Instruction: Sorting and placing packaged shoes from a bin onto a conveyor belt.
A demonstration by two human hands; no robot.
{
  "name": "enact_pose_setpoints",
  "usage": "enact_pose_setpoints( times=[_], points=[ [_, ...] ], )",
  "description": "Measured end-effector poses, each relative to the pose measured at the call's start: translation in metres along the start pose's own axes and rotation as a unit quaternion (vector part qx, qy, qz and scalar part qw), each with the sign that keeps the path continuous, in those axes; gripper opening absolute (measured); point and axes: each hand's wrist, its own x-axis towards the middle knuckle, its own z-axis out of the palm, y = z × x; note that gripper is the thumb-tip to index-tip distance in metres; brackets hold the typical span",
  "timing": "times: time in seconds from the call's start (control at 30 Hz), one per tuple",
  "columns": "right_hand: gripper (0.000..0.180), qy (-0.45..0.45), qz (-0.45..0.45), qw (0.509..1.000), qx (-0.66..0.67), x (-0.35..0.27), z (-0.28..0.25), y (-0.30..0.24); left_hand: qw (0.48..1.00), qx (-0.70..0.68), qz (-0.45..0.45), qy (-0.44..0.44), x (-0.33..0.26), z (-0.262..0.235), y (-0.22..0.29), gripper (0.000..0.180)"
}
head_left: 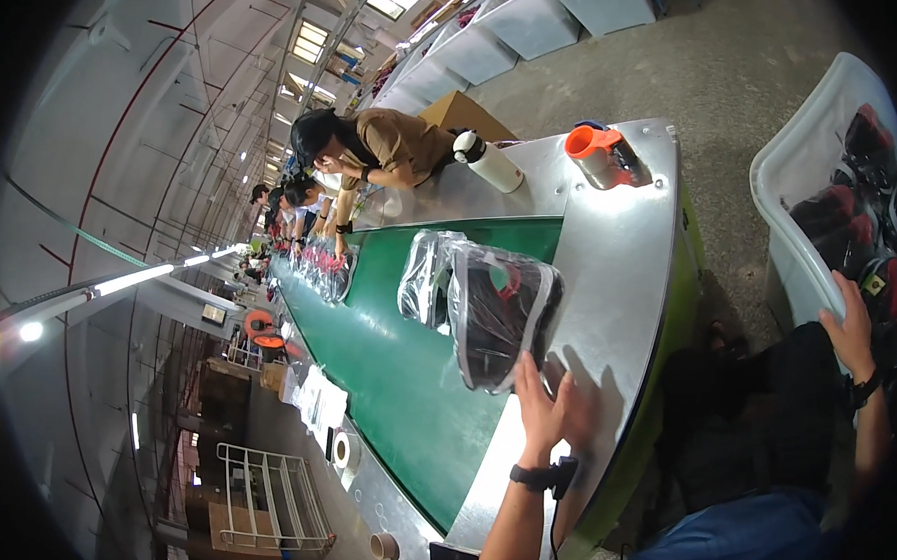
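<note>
My left hand is at the near end of the work table, fingers outstretched, its fingertips at the lower edge of a black, flat-looking article in a clear plastic bag. A round red and green mark shows on that article. Just behind it lies another clear-bagged dark article, partly covered. Off to the right, my right hand grips the rim of a white plastic bin, thumb apart from the fingers. Inside the bin are several black and red bagged articles.
A green belt runs along the metal table. An orange-topped cup and a white bottle stand on its far edge. A co-worker leans over the belt; others work beyond. Tape rolls lie at left.
</note>
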Motion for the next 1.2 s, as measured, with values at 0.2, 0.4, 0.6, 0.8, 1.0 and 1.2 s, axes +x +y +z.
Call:
enact_pose_setpoints(
  times=[0.2, 0.4, 0.6, 0.8, 1.0, 1.2],
  points=[
    [0.064, 0.019, -0.009, 1.0, -0.007, -0.005, -0.002, 0.002, 0.811, -0.538, -0.227, 0.039, -0.002, -0.006, 0.017, 0.079],
    [0.062, 0.024, 0.003, 1.0, 0.004, -0.004, -0.001, -0.002, 0.915, -0.383, -0.111, 0.065, -0.004, -0.036, 0.037, 0.043],
    [0.062, 0.053, -0.005, 0.999, -0.012, -0.008, 0.013, 0.02, 0.961, 0.209, 0.094, 0.152, 0.036, -0.058, 0.07, 0.082],
    [0.063, 0.025, 0.001, 0.999, -0.041, -0.004, -0.001, -0.015, 0.957, 0.228, 0.089, 0.157, 0.025, -0.027, 0.023, 0.074],
    [0.064, 0.04, -0.005, 0.997, -0.061, -0.01, -0.001, -0.011, 0.941, 0.165, 0.271, 0.116, -0.009, -0.049, -0.014, 0.038],
    [0.064, 0.024, -0.005, 0.998, -0.054, -0.005, -0.003, -0.014, 0.935, 0.26, 0.128, 0.203, -0.028, -0.1, -0.069, 0.024]
  ],
)
